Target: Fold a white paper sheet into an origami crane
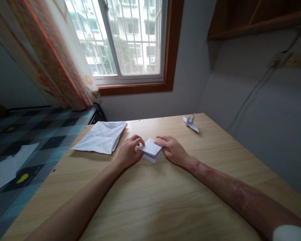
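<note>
A small folded white paper square point(151, 149) lies on the wooden table point(150, 201) between my two hands. My left hand point(129, 150) is curled, its fingertips pinching the paper's left corner. My right hand point(171, 149) rests on the paper's right edge with fingers bent down onto it. Both forearms stretch in from the near edge.
A creased, unfolded white sheet point(101, 136) lies at the table's far left. A finished white paper crane point(190, 123) stands at the far right, near the wall. A window point(126, 40) and curtain point(52, 57) are behind. A checked bed cover point(27, 140) lies to the left.
</note>
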